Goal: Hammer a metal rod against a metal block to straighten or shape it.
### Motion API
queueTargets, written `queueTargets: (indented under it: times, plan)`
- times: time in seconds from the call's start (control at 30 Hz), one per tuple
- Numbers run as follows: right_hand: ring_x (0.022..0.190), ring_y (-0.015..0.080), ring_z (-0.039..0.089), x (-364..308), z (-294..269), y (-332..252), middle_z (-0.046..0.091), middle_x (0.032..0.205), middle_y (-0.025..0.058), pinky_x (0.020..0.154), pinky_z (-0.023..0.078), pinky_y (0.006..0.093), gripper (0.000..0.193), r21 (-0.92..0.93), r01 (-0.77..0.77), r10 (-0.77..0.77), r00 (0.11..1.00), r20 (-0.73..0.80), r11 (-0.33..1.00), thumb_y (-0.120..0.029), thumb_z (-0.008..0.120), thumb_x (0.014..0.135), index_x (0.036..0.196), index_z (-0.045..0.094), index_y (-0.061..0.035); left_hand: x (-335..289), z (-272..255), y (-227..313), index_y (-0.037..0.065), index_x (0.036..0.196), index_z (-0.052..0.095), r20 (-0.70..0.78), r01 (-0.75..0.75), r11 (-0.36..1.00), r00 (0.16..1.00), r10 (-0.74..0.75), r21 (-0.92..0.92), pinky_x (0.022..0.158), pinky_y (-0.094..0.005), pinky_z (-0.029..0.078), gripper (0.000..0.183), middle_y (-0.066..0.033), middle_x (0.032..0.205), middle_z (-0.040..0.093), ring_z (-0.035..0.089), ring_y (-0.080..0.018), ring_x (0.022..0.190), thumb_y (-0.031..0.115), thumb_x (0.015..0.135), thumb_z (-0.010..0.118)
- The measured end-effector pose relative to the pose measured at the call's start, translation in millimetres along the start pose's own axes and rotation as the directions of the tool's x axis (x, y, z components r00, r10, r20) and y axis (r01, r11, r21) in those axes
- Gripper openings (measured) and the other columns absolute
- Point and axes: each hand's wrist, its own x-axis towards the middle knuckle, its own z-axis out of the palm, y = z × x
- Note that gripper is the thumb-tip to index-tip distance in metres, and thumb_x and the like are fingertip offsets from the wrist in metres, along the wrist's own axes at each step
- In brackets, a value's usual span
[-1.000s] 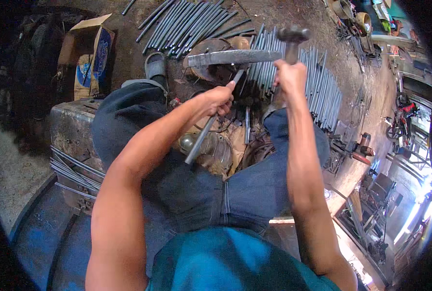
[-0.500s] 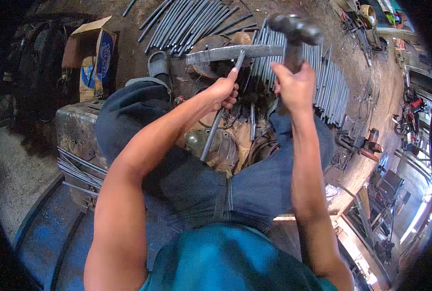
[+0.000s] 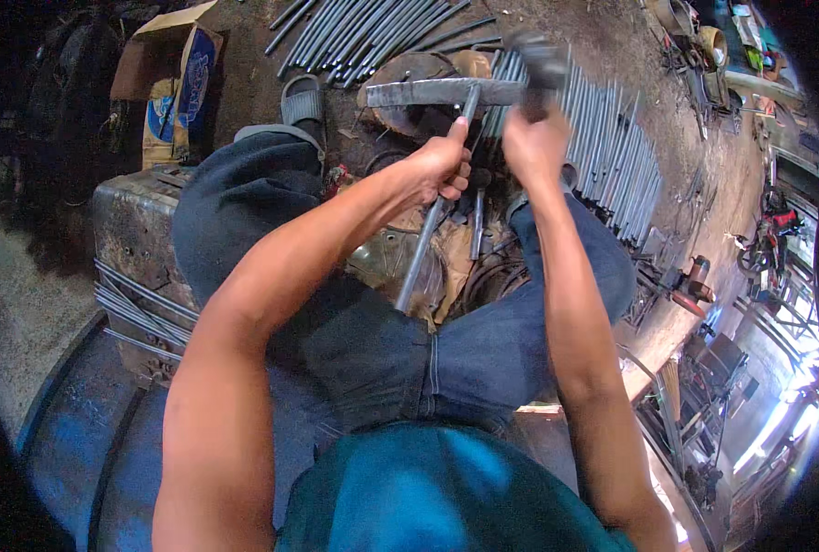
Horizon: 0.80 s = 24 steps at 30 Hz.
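Head view: left hand (image 3: 442, 164) clenched around thin steel rod (image 3: 428, 241), tip propped against flat iron bar (image 3: 437, 91) lying across stump (image 3: 409, 69). Right hand (image 3: 534, 147) fisted on hammer (image 3: 540, 69), head blurred above bar. Risks, judged: glancing blow onto left knuckles just beside strike point; rod skidding off bar; bar tipping from stump toward sandalled foot (image 3: 303, 101).

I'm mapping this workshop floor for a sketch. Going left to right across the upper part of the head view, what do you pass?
Cardboard box → grey sandal → left hand gripping a metal rod → right hand holding a hammer → row of grey metal rods.
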Motion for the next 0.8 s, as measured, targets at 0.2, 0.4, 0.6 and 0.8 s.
queueTargets:
  times: [0.2,0.4,0.6,0.8]
  plan:
    - [0.040,0.0138,0.050,34.5,-49.6,-52.5,0.054,0.051,0.0060,0.038,0.041,0.0295,0.012,0.202,-0.414,0.335,0.881,0.335,0.888,-0.008,0.065,0.076,0.081,0.063,0.0026,23.9,-36.4,-48.8,0.016,0.063,0.028,-0.165,0.125,0.991,0.977,-0.132,-0.055,0.036,-0.0252,0.013,0.057,0.0052,0.053,0.020,0.018,-0.0083,0.039,0.062,0.095,0.030]
    - [0.041,0.0124,0.052,53.3,-119.1,-91.0,0.054,0.049,0.0048,0.042,0.041,0.0279,0.023,0.425,-0.225,0.167,0.971,0.168,0.877,-0.014,0.067,0.077,0.061,0.060,0.0018,-4.2,-21.1,-34.8,0.018,0.068,0.029,0.047,0.176,0.952,0.984,-0.169,-0.251,0.037,-0.0234,0.013,0.054,0.0065,0.055,0.019,0.018,-0.0065,0.042,0.065,0.094,0.031]
    - [0.041,0.0116,0.047,14.4,-108.8,-80.8,0.051,0.058,0.0036,0.039,0.038,0.0262,0.017,0.425,-0.389,0.289,0.915,0.283,0.817,-0.007,0.070,0.075,0.078,0.055,-0.0009,-29.9,8.4,-22.9,0.017,0.068,0.031,0.069,0.129,0.991,0.990,-0.126,-0.036,0.037,-0.0244,0.013,0.055,0.0072,0.055,0.021,0.017,-0.0066,0.041,0.066,0.093,0.031]
    - [0.042,0.0091,0.046,-22.8,-74.7,-69.3,0.049,0.060,0.0008,0.037,0.038,0.0250,0.020,0.352,-0.625,0.397,0.745,0.536,0.697,-0.012,0.070,0.080,0.084,0.053,-0.0032,-1.3,-9.8,-9.6,0.018,0.070,0.034,0.012,-0.029,0.994,0.999,0.030,-0.105,0.040,-0.0247,0.017,0.055,0.0068,0.057,0.027,0.023,-0.0072,0.043,0.068,0.092,0.030]
